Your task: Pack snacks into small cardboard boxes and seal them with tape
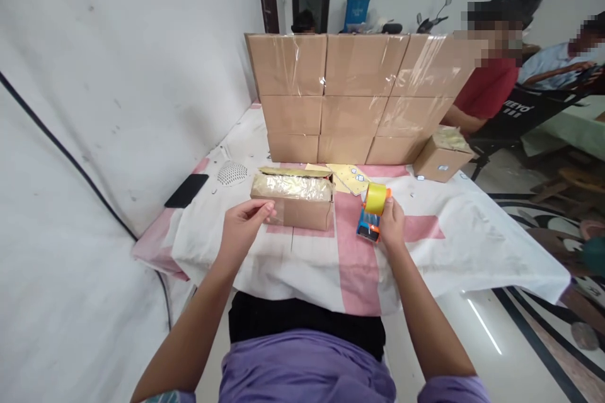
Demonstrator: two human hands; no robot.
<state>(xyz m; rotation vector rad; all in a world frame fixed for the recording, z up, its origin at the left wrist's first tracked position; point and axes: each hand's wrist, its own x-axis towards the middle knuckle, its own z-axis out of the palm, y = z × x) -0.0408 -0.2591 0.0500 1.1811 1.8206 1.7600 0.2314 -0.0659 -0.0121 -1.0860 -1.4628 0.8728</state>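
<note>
A small cardboard box (pixel 302 213) lies in front of me, with crinkled clear tape across its top and a flap lifted slightly along the back edge. My left hand (pixel 243 223) is at the box's left front corner, thumb and forefinger pinched together; whatever is between them is too small to make out. To the right of the box, my right hand (pixel 392 221) grips a tape dispenser (pixel 368 228). The dispenser is orange and blue and carries a yellow tape roll (pixel 376 199). It is held just above the cloth, apart from the box.
Stacked cardboard boxes (pixel 354 114) form a wall at the back of the table. Another box (pixel 442 157) stands at the right, near a person in red (pixel 489 91). A black phone-like slab (pixel 186 191) lies left. Yellow sheets (pixel 347 177) lie behind my box. The left wall is close.
</note>
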